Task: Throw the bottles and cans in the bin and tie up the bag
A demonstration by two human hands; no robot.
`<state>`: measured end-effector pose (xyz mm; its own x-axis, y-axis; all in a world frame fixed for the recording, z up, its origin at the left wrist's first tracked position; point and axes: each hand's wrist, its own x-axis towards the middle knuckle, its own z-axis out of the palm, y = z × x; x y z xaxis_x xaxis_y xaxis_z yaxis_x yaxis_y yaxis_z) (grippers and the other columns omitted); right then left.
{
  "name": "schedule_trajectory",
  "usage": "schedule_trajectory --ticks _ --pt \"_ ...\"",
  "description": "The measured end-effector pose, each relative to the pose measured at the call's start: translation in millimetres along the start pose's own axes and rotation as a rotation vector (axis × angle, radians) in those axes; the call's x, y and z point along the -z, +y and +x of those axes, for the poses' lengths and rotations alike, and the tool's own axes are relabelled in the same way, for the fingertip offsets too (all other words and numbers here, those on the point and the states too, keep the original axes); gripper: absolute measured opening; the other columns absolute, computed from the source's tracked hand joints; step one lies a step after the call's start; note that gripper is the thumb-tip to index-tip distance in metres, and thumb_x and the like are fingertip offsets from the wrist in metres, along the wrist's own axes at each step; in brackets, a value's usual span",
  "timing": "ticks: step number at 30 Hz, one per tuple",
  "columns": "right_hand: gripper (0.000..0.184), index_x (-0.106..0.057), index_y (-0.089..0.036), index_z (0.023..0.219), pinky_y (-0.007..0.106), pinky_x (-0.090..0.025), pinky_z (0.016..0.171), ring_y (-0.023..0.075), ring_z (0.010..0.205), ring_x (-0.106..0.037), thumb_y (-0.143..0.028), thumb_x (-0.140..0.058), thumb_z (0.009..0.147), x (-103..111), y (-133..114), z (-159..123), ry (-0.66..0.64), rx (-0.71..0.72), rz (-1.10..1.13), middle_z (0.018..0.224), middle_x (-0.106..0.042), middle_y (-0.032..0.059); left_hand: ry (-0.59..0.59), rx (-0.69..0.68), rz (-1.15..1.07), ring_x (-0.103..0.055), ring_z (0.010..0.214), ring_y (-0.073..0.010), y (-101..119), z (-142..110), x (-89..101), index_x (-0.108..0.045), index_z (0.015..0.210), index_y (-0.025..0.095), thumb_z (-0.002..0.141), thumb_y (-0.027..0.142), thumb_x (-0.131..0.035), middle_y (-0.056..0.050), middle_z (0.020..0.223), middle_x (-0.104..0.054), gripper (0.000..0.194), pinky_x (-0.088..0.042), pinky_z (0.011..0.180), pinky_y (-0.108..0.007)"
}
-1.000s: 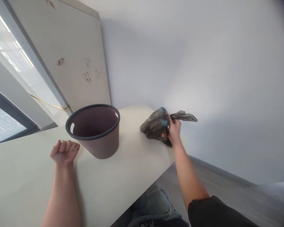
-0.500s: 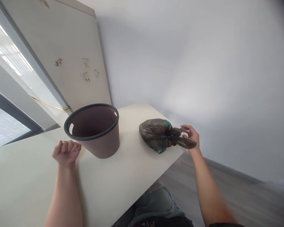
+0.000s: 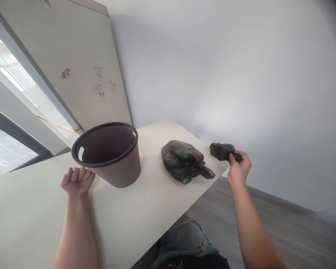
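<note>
My right hand (image 3: pixel 240 167) pinches one end of a bunched black plastic bag (image 3: pixel 222 151) over the table's right corner. To its left lies a filled, knotted dark trash bag (image 3: pixel 182 160), with green and red contents showing through the thin plastic. My left hand (image 3: pixel 77 181) rests in a fist on the table, just in front of a brown trash can (image 3: pixel 120 170). The can stands upright with a dark rim and cut-out handles; the part of its inside that I can see holds nothing.
Everything stands on a pale table (image 3: pixel 134 220), its front edge running diagonally above my legs. A white wall (image 3: pixel 226 67) rises behind. At the left is a white cabinet-like panel (image 3: pixel 84 56) with worn patches. Grey flooring (image 3: pixel 212 213) shows at the right.
My right hand has left the filled trash bag's knot, moved right and now grips the bunched black bag. The filled bag has settled slightly leftward. My left hand stays put.
</note>
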<state>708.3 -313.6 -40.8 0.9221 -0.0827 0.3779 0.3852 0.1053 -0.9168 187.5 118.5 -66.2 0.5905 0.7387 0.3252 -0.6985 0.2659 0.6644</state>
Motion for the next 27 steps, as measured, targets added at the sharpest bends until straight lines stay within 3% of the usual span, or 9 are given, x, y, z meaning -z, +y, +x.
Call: schedule_trajectory --ticks 3,5,9,11,15,18,22,25,27 --pt "0.044 -0.064 -0.021 0.105 0.041 -0.057 0.086 0.0221 0.095 -0.07 -0.022 -0.083 0.065 -9.2 -46.6 -8.7 -0.148 -0.006 0.327 0.105 -0.071 0.0056 -0.106 0.004 0.005 -0.005 0.043 -0.0107 0.9 1.6 -0.9 -0.011 0.049 0.02 0.084 0.038 -0.071 0.007 0.051 0.004 0.072 -0.025 0.043 -0.03" --pt "0.051 -0.066 -0.023 0.115 0.045 -0.058 0.091 0.0247 0.102 -0.071 -0.022 -0.085 0.068 -13.9 -78.0 -16.9 -0.286 -0.015 0.399 0.121 -0.071 0.0102 -0.146 -0.004 0.003 -0.006 0.043 -0.0109 1.6 1.4 -2.7 -0.012 0.049 0.021 0.085 0.038 -0.07 0.007 0.05 0.003 0.071 -0.025 0.043 -0.031" --pt "0.061 -0.064 -0.028 0.129 0.042 -0.061 0.083 0.0234 0.092 -0.073 -0.029 -0.089 0.074 -10.5 -115.0 -33.5 -0.328 -0.034 0.363 0.11 -0.073 0.0069 -0.031 -0.097 -0.037 0.001 0.047 -0.0108 4.5 -5.0 -3.3 -0.012 0.051 0.019 0.086 0.035 -0.067 0.007 0.055 0.009 0.067 -0.026 0.044 -0.031" --pt "0.059 -0.065 -0.027 0.123 0.035 -0.061 0.072 0.0206 0.08 -0.071 -0.033 -0.093 0.072 -3.6 -120.6 -39.4 -0.305 -0.056 0.325 0.094 -0.073 0.0026 0.032 -0.166 -0.067 0.007 0.051 -0.0107 7.4 -9.3 -0.8 -0.009 0.054 0.017 0.084 0.035 -0.066 0.006 0.059 0.014 0.066 -0.025 0.045 -0.03" --pt "0.041 -0.067 -0.021 0.09 0.025 -0.053 0.056 0.0149 0.059 -0.062 -0.043 -0.095 0.07 13.2 -122.1 -42.6 -0.259 -0.042 0.218 0.07 -0.065 -0.0016 0.106 -0.255 -0.083 0.013 0.056 -0.012 12.0 -13.9 3.3 -0.005 0.061 0.016 0.085 0.038 -0.061 0.004 0.065 0.019 0.065 -0.023 0.043 -0.03" --pt "0.039 -0.073 -0.02 0.095 0.025 -0.045 0.047 0.0146 0.051 -0.056 -0.052 -0.089 0.078 21.8 -123.6 -42.3 -0.245 -0.065 0.159 0.062 -0.061 -0.0025 0.158 -0.265 -0.054 0.014 0.058 -0.0131 8.9 -12.6 1.4 -0.005 0.063 0.015 0.089 0.04 -0.056 0.003 0.069 0.02 0.063 -0.024 0.044 -0.029" --pt "0.037 -0.079 -0.02 0.102 0.034 -0.056 0.062 0.0221 0.071 -0.068 -0.054 -0.081 0.086 19.1 -128.9 -48.6 -0.289 -0.043 0.118 0.081 -0.072 0.0034 0.123 -0.232 -0.076 0.013 0.055 -0.0118 4.1 -11.0 -2.4 -0.006 0.06 0.016 0.09 0.041 -0.058 0.004 0.065 0.019 0.065 -0.022 0.042 -0.029" --pt "0.024 -0.08 -0.023 0.095 0.038 -0.058 0.074 0.0278 0.096 -0.07 -0.046 -0.08 0.087 12.8 -133.1 -54.1 -0.344 0.145 0.061 0.101 -0.073 0.0078 0.067 -0.206 -0.084 0.012 0.052 -0.0107 11.1 -14.7 -10.0 -0.008 0.056 0.016 0.089 0.039 -0.062 0.005 0.062 0.018 0.067 -0.024 0.043 -0.03" --pt "0.014 -0.078 -0.024 0.087 0.037 -0.056 0.073 0.0283 0.1 -0.068 -0.037 -0.083 0.084 14.0 -136.5 -53.5 -0.355 0.293 0.034 0.106 -0.071 0.0088 0.047 -0.172 -0.078 0.005 0.047 -0.01 15.0 -14.3 -23.7 -0.015 0.051 0.016 0.09 0.039 -0.065 0.005 0.055 0.012 0.067 -0.028 0.042 -0.029"
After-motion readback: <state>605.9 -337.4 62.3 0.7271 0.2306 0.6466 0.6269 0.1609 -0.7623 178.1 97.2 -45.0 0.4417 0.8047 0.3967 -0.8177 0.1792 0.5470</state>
